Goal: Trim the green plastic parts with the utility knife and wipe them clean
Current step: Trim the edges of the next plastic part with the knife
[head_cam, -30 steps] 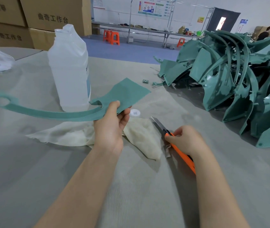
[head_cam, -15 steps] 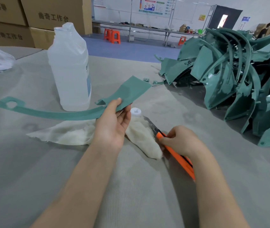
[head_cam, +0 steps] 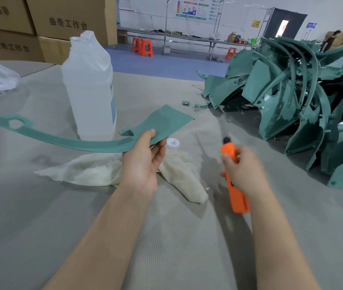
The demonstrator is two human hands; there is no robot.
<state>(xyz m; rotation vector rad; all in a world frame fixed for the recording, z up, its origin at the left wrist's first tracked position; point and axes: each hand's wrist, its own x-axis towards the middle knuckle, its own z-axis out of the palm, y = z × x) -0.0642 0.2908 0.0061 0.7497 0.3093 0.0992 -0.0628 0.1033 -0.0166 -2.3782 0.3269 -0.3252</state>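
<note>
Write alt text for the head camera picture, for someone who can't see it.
A left hand holds a long curved green plastic part above a grey table; the right hand grips an orange utility knife. A pale cloth lies beneath, a translucent bottle stands behind, and a pile of green parts sits to the right.

We're on a factory workshop floor: printed cardboard cartons (head_cam: 70, 19) stacked at the left and a big heap of green plastic parts (head_cam: 292, 97) on the grey covered work table (head_cam: 166, 237). At the back, a long bench (head_cam: 187, 38) with orange stools (head_cam: 143, 47), and charts (head_cam: 195, 8) on the wall.
</note>
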